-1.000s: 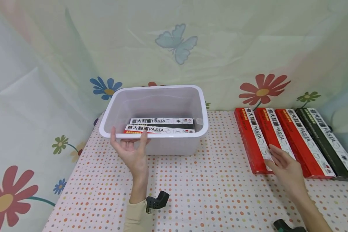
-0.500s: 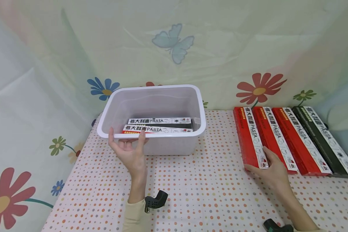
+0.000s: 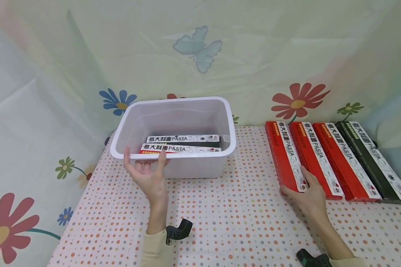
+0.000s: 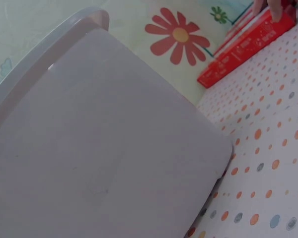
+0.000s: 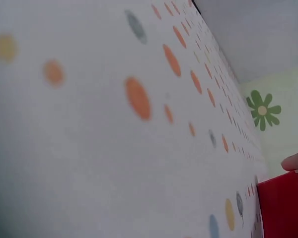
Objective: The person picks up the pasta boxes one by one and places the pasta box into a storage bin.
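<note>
A white plastic bin point(image 3: 194, 167) stands on the table at centre left in the head view. My left hand point(image 3: 150, 178) grips its near rim, two fingertips up at the edge and other fingers curled beneath. Two pasta boxes point(image 3: 183, 138) lie inside, their labels facing up. On the right, my right hand point(image 3: 307, 194) holds the near end of the leftmost red pasta box point(image 3: 282, 163), thumb on its left side and fingers on its right. In the right wrist view, a fingertip point(image 5: 297, 161) presses the edge of this red box point(image 5: 283, 206).
Two more red pasta boxes point(image 3: 315, 163) point(image 3: 347, 167) and a dark green one point(image 3: 371, 163) lie side by side, right of the held box. A flowered cloth point(image 3: 254, 55) hangs behind the dotted table cover point(image 3: 240, 222).
My right hand has moved left from over the boxes to the near end of the leftmost one and taken hold of it, shifting it slightly. The left hand stays at the bin's rim.
</note>
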### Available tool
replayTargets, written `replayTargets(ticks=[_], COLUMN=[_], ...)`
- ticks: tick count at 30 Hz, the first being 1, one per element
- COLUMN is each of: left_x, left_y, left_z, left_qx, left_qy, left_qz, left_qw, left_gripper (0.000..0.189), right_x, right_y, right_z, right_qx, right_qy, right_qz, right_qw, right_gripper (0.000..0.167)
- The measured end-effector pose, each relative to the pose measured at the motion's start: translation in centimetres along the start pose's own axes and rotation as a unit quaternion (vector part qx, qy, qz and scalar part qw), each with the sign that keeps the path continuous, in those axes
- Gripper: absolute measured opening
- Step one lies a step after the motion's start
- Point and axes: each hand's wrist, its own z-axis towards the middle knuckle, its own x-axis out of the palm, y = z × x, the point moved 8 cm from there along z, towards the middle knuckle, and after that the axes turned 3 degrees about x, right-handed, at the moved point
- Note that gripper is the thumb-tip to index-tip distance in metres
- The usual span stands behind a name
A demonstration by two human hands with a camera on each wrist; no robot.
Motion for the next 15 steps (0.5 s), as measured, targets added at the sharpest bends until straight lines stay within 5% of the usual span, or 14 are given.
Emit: replayTargets(ticks=[4,15], left_x=[0.23,0.14], left_y=[-0.18,-0.44], left_z=[0.01,-0.05], left_qx=[0.002,0.001], left_qy=[0.005,0.006], left_qz=[0.005,-0.004], left_qw=[1.0,1.0], left_gripper=[0.098,0.095], right_x=[0.1,0.9], right_y=[-0.39,-0.06], right_z=[-0.1,-0.12], right_qx=[0.024,0.008], right_qy=[-0.006,-0.019], right_qz=[0.01,-0.005], right_qw=[0.9996,0.9998], right_gripper=[0.103,0.113])
